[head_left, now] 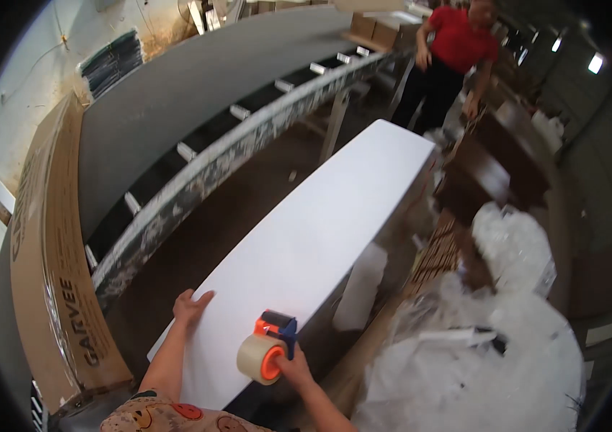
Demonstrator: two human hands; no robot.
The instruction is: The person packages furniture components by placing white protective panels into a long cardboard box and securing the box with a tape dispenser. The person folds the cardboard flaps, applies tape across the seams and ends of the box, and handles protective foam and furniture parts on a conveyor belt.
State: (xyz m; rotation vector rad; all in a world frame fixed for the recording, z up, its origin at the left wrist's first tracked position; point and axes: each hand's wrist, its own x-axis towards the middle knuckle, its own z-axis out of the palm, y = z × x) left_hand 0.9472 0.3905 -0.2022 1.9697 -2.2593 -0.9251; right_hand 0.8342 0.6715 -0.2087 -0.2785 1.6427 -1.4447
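A long white flat panel (334, 216) lies in front of me, running away toward the upper right. My left hand (190, 306) rests flat on its near left edge, fingers spread. My right hand (293, 367) grips an orange and blue tape dispenser (271, 347) with a roll of clear tape, held against the near right part of the panel.
A long roller conveyor (234, 144) runs along the left. A tall brown cardboard box (57, 273) leans beside it. Crumpled clear plastic wrap (479, 345) piles up at the right, by dark wooden panels (493, 165). A person in a red top (457, 43) stands at the far end.
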